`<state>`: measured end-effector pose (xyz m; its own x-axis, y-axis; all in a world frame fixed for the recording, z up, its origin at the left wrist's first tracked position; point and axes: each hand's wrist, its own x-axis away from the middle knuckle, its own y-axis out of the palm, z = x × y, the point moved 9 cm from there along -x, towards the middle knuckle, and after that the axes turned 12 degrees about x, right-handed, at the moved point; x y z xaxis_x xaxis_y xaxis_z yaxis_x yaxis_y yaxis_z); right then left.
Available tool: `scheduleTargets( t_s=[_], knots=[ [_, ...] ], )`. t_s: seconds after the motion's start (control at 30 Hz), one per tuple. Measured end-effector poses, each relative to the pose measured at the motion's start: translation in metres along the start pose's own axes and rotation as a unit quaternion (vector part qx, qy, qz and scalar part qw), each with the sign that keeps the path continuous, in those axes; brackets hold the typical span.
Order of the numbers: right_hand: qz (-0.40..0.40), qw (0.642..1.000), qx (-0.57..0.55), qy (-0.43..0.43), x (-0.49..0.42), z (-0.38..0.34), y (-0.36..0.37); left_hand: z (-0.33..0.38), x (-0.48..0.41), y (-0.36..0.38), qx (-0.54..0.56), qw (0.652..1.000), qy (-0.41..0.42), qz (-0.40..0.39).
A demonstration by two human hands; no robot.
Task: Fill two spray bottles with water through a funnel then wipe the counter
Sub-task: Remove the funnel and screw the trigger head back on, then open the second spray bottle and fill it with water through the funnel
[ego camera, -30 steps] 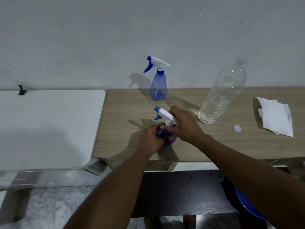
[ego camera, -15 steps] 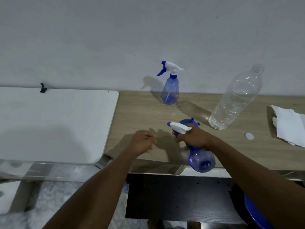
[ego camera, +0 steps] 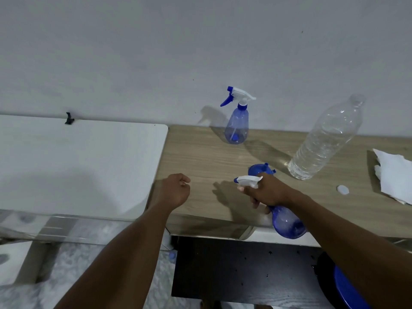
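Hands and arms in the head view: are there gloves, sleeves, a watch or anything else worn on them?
Nothing worn shows. The left hand and right hand are bare, without gloves, rings or a watch. Both forearms are uncovered up to the frame edge, with no sleeve or cuff in sight, and no markings or bandages.

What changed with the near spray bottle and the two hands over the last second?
The left hand let go and now hangs closed and empty. The right hand lifted the near spray bottle off the counter and tilted it, nozzle pointing left, uncovering the blue funnel behind. The far spray bottle, water bottle, white cap and paper towel stayed put.
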<state>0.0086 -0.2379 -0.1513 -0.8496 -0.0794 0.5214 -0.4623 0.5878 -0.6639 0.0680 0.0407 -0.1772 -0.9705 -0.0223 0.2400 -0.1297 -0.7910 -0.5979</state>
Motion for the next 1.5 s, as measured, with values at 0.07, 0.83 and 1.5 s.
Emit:
scheduleTargets(
  t_s=[0.07, 0.83, 1.5],
  knots=[
    [0.004, 1.0, -0.003, -0.011, -0.001, -0.001, -0.001, 0.003, -0.001, 0.004, -0.005, 1.0, 0.008, -0.006],
    [0.245, 0.946, 0.119, -0.176, -0.07, -0.168, -0.12, 0.051, -0.049, -0.056, 0.028, 0.997, 0.038, 0.057],
    [0.511, 0.815, 0.165, -0.218, -0.107, -0.208, -0.197, 0.094, -0.1, -0.024, 0.012, 0.995, 0.104, 0.0]
  ],
)
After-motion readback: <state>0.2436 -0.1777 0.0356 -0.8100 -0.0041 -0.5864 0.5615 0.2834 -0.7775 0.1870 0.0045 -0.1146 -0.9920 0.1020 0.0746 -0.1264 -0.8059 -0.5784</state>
